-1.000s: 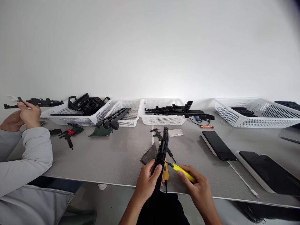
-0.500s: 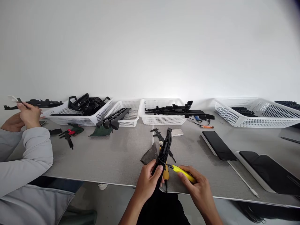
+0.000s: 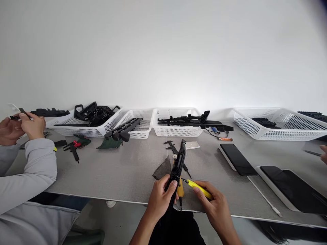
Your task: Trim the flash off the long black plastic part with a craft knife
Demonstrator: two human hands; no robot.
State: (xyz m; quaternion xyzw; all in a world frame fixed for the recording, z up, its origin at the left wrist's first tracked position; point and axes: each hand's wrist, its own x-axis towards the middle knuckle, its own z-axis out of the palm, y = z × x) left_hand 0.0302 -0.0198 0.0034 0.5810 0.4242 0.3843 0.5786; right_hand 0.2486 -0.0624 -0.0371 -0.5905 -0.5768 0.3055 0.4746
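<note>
While our left grip (image 3: pixel 160 196) clasps a slender, ridged black plastic part (image 3: pixel 179 160) at six o'clock, tilted toward one, our right grip (image 3: pixel 216 201) holds a yellow utility knife (image 3: pixel 198 188), tip against it.

The person had one left hand (image 3: pixel 162 194) and one right hand (image 3: pixel 218 205); three other hands (image 3: pixel 33 126) showed, one only partly. One desk (image 3: pixel 114 177) carried four white baskets (image 3: pixel 178 131). There were one held black part (image 3: pixel 179 160), one yellow knife (image 3: pixel 200 190), one yellow corded tool (image 3: pixel 181 191), one caliper (image 3: pixel 174 148), one red-and-black tool (image 3: pixel 74 149), two green scraps (image 3: pixel 109 143), one grey scrap (image 3: pixel 162 169), one white box (image 3: pixel 192 145), one orange stick (image 3: pixel 225 139), one white cable (image 3: pixel 264 197) and at least two dark-screened slabs (image 3: pixel 237 158). The baskets' black parts (image 3: pixel 100 115) overlapped too much to count.
</note>
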